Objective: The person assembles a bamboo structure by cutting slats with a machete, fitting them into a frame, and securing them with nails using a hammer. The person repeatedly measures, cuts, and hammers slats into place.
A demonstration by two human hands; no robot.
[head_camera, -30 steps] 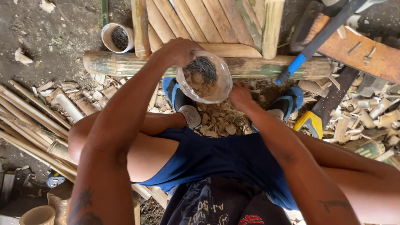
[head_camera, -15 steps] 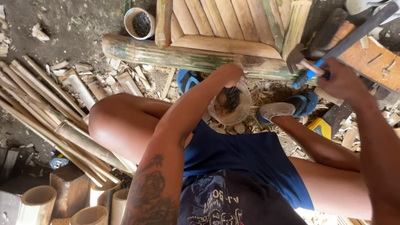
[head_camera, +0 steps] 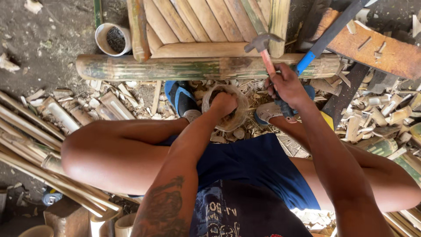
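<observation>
My left hand (head_camera: pixel 224 103) reaches down between my knees into a clear round plastic container (head_camera: pixel 234 120) that stands on the littered ground. Its fingers curl inside the container and are hidden, so I cannot tell what they hold. My right hand (head_camera: pixel 286 86) grips the reddish handle of a hammer (head_camera: pixel 262 44), head up, just in front of a thick green bamboo pole (head_camera: pixel 175 68). Behind the pole lies a frame of bamboo slats (head_camera: pixel 206 22).
A long tool with a blue and black handle (head_camera: pixel 322 41) leans across the pole beside my right hand. A white cup of small dark pieces (head_camera: pixel 113 39) stands at the back left. Split bamboo strips (head_camera: pixel 30 131) lie left, offcuts (head_camera: pixel 377 114) right.
The container has gone from raised in my left hand down to the ground. My right hand reached to the right and took up the hammer.
</observation>
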